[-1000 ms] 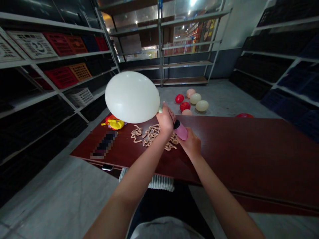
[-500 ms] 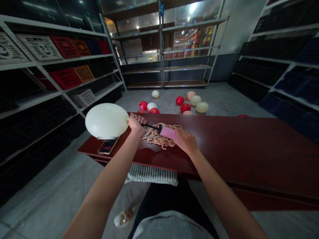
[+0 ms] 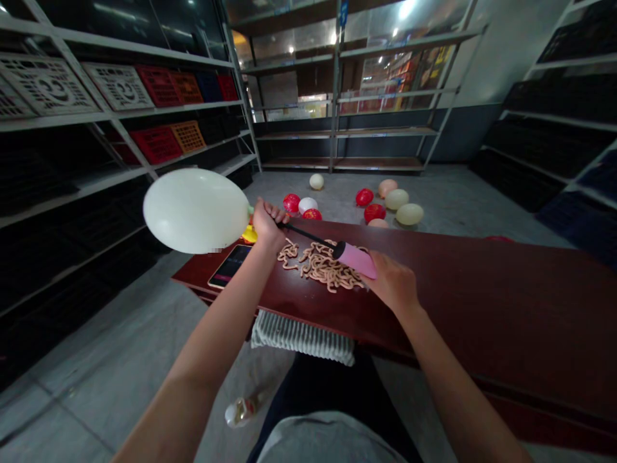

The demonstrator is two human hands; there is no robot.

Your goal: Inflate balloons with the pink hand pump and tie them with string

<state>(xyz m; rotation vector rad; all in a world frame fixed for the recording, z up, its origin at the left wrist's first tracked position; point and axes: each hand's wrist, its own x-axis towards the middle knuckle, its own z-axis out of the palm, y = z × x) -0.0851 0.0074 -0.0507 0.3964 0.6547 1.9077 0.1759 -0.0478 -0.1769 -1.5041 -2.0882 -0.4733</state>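
My left hand [image 3: 267, 222] is closed around the neck of a pale cream balloon [image 3: 195, 210], pinching it onto the black nozzle of a hand pump. The balloon is inflated and sticks out to the left, past the table's corner. My right hand [image 3: 394, 285] grips the pink pump [image 3: 357, 259] by its body, and the black rod between my hands is drawn out. Below the pump lies a heap of uninflated tan balloons [image 3: 318, 265] on the dark red table [image 3: 482, 289].
A phone [image 3: 230, 265] lies near the table's left corner beside a yellow balloon [image 3: 249, 234]. Several red and cream inflated balloons [image 3: 385, 202] lie on the floor beyond the table. Metal shelves with crates line both sides. A plastic bottle [image 3: 243, 408] lies on the floor by my legs.
The pump rod has been drawn out as my right hand pulled back to the right. The balloon has risen a little and looks larger. The view has shifted left.
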